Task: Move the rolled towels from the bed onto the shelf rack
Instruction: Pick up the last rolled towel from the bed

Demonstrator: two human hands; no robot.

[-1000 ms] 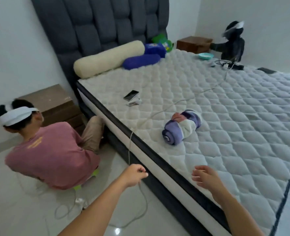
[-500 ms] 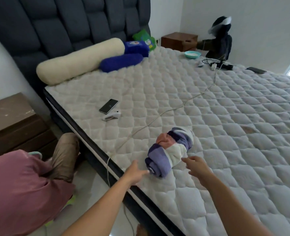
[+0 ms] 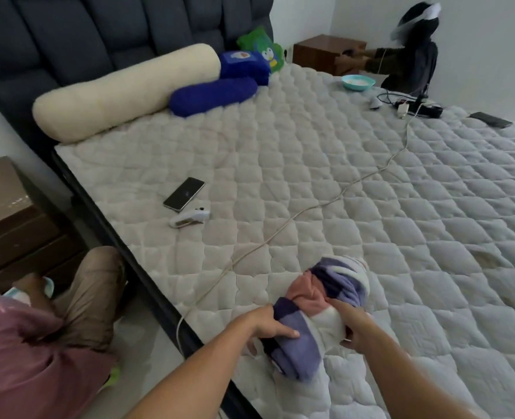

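A: Starting at the left, what is there?

B: A person in a pink shirt (image 3: pixel 23 358) crouches on the floor beside the bed (image 3: pixel 310 164), next to a brown nightstand (image 3: pixel 5 213). A cream bolster (image 3: pixel 123 92) lies along the head edge, with a blue pillow (image 3: pixel 214 96) touching its end.

A: And further in?

B: A phone (image 3: pixel 184 194) and a white remote (image 3: pixel 189 218) lie near the left edge, just beside each other. A cable (image 3: pixel 325 204) runs from the far right side across the bed and over the near left edge.

A: Where is the towel?

B: The rolled towel (image 3: pixel 319 309), purple, white and pink, rests on the bed near the near left edge. The left hand (image 3: pixel 265 326) grips its near end, thumb on top. The right hand (image 3: pixel 353 325) holds its right side, fingers curled around the white band.

A: Anything to the right?

B: A teal bowl (image 3: pixel 358 82) sits at the far edge, and a dark phone-like slab (image 3: pixel 490 120) lies near the far right corner.
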